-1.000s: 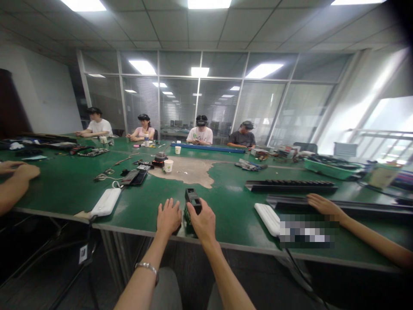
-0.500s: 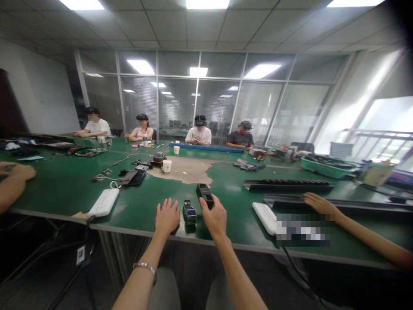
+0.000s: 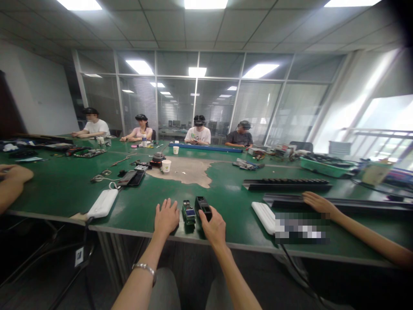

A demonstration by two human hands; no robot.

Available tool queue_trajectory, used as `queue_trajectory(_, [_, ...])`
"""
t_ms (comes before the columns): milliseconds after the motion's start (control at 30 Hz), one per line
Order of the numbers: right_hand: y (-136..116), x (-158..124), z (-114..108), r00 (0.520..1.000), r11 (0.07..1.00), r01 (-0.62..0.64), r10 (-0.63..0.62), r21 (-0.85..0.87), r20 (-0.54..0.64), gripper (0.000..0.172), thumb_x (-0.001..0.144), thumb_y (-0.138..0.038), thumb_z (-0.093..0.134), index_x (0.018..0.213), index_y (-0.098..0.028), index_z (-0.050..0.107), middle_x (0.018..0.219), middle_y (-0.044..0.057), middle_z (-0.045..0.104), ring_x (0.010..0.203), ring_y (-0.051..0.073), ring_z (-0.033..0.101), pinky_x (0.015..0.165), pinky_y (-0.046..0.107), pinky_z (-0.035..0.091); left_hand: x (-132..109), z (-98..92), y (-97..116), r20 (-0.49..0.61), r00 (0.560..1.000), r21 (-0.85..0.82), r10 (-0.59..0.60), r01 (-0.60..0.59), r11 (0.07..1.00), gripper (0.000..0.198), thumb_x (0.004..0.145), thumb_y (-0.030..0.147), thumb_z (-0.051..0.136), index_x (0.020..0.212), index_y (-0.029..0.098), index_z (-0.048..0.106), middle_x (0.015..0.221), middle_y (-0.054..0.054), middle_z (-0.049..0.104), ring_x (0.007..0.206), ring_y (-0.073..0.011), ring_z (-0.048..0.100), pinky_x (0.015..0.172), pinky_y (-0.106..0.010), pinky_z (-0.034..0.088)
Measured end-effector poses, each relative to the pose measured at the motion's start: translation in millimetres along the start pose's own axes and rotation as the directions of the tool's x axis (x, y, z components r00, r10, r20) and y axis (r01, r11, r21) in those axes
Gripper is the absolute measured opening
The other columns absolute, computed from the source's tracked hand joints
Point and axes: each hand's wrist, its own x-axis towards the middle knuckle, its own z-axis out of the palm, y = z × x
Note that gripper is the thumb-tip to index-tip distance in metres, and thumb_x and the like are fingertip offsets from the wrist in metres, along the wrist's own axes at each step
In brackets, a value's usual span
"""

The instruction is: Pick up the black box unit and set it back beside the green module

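Note:
My right hand (image 3: 213, 226) is closed on a black rectangular housing (image 3: 202, 206) with openings in its face, low over or on the green table (image 3: 138, 215). Just left of the housing lies a green circuit board (image 3: 188, 214) with a small bluish screen. My left hand (image 3: 166, 217) rests palm down on the table, left of the board, fingers spread and holding nothing.
White power strips (image 3: 103, 203) (image 3: 263, 217) lie left and right. Another person's hand (image 3: 318, 202) rests by black metal channels (image 3: 287, 185); another's (image 3: 16, 178) is at far left. Beyond stand paper cups (image 3: 166, 166), and people sit across the table.
My right hand has brought the black housing down and closer to me, beside the circuit board. My left hand and the board have hardly moved.

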Motion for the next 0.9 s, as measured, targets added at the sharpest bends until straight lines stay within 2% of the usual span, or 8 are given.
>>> queue_trajectory(233, [3, -5, 4, 0.999, 0.998, 0.027, -0.028, -0.048, -0.019, 0.046, 0.091, -0.048, 0.050, 0.116, -0.011, 0.064, 0.106, 0.015, 0.069, 0.104, 0.026, 0.063, 0.094, 0.035, 0.044, 0, 0.5, 0, -0.004, 1.000, -0.002, 0.004, -0.004, 1.000, 0.051, 0.099, 0.043, 0.029, 0.144, 0.029, 0.048, 0.158, -0.008, 0.037, 0.147, -0.0279, 0.029, 0.117, -0.055, 0.021])
queue_trajectory(333, [4, -7, 4, 1.000, 0.997, 0.014, -0.016, -0.071, -0.018, 0.057, 0.090, -0.049, 0.052, 0.125, -0.005, 0.060, 0.115, 0.020, 0.067, 0.111, 0.029, 0.061, 0.098, 0.038, 0.043, -1, 0.4, 0, -0.007, 1.000, 0.003, 0.014, -0.014, 1.000, 0.051, 0.099, 0.043, 0.029, 0.144, 0.028, 0.048, 0.157, -0.009, 0.038, 0.146, -0.0281, 0.030, 0.117, -0.055, 0.022])
queue_trajectory(433, [6, -9, 6, 0.999, 0.997, -0.012, 0.009, -0.073, -0.037, 0.074, 0.087, -0.051, 0.055, 0.138, 0.002, 0.048, 0.129, 0.025, 0.060, 0.120, 0.033, 0.056, 0.103, 0.040, 0.041, -1, -0.7, 0, 0.001, 1.000, 0.012, 0.013, -0.013, 1.000, 0.051, 0.099, 0.042, 0.030, 0.144, 0.029, 0.048, 0.157, -0.008, 0.037, 0.146, -0.0283, 0.030, 0.117, -0.055, 0.022])
queue_trajectory(533, [7, -10, 7, 0.998, 0.999, -0.019, 0.017, -0.034, -0.054, 0.080, 0.087, -0.054, 0.055, 0.143, 0.001, 0.041, 0.135, 0.024, 0.057, 0.123, 0.032, 0.054, 0.105, 0.041, 0.040, -1, -1.5, 1, 0.005, 1.000, 0.019, 0.007, -0.007, 1.000, 0.051, 0.099, 0.042, 0.030, 0.145, 0.029, 0.048, 0.158, -0.008, 0.037, 0.147, -0.0284, 0.029, 0.117, -0.055, 0.022])
queue_trajectory(800, [4, -12, 5, 0.998, 0.999, -0.009, 0.007, -0.038, -0.061, 0.078, 0.087, -0.056, 0.057, 0.141, 0.000, 0.046, 0.132, 0.024, 0.059, 0.122, 0.031, 0.056, 0.104, 0.040, 0.040, -1, -0.1, 1, -0.010, 1.000, 0.009, 0.011, -0.011, 1.000, 0.051, 0.099, 0.043, 0.030, 0.144, 0.029, 0.048, 0.157, -0.008, 0.037, 0.146, -0.0277, 0.030, 0.117, -0.054, 0.021])
queue_trajectory(900, [3, -12, 4, 0.999, 0.999, 0.007, -0.009, -0.054, -0.041, 0.066, 0.090, -0.052, 0.055, 0.134, -0.003, 0.054, 0.125, 0.021, 0.063, 0.118, 0.030, 0.058, 0.103, 0.039, 0.040, -1, 1.1, 0, -0.015, 1.000, 0.007, 0.010, -0.010, 1.000, 0.051, 0.099, 0.042, 0.030, 0.144, 0.028, 0.048, 0.157, -0.008, 0.037, 0.146, -0.0277, 0.030, 0.117, -0.054, 0.021])
